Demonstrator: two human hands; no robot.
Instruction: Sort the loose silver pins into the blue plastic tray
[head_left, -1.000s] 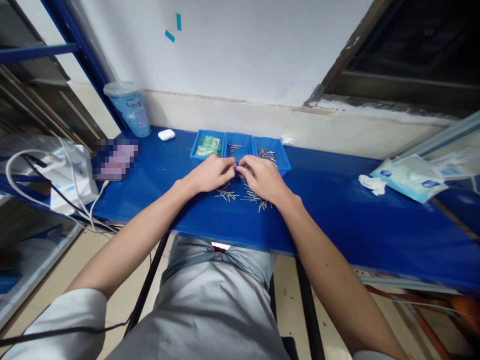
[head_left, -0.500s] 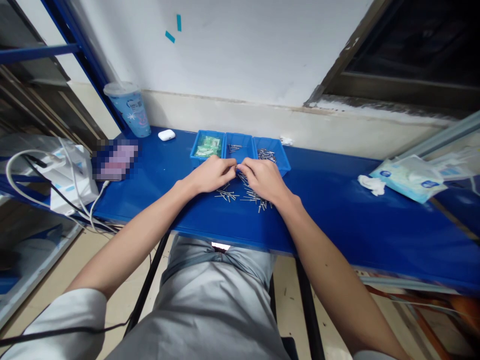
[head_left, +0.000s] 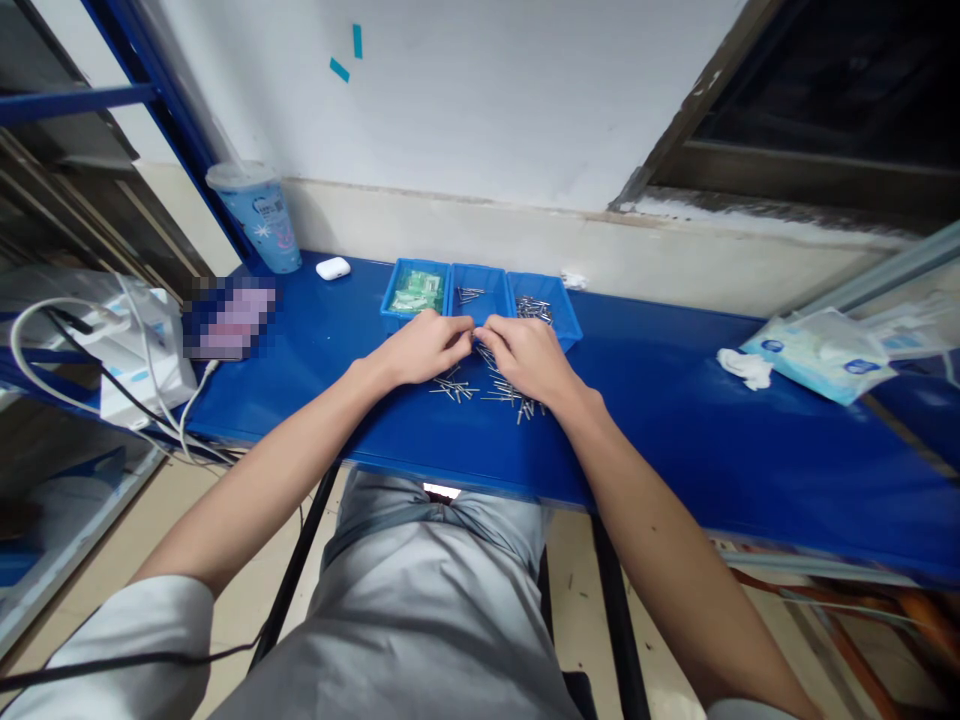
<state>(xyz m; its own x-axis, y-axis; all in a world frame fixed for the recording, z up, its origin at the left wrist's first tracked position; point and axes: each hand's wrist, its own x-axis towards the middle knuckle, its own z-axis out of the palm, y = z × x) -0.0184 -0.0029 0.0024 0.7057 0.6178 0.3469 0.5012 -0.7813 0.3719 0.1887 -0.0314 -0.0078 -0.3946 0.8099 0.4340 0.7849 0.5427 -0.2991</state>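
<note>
My left hand and my right hand meet fingertip to fingertip over the blue table. Both are closed in a pinch, and whatever lies between the fingertips is too small and covered to make out. Below them are loose metal screws or pins, a small pile by the left hand and a larger pile partly under the right. Just beyond stand three joined blue bins: the left bin holds green-and-clear packets, the middle bin a few metal pins, the right bin many short metal pieces.
At the left are a power strip with cables, a blurred-out phone-like object, a blue cup and a white earbud case. A tissue pack and a crumpled tissue lie at the right. A wall rises behind the table.
</note>
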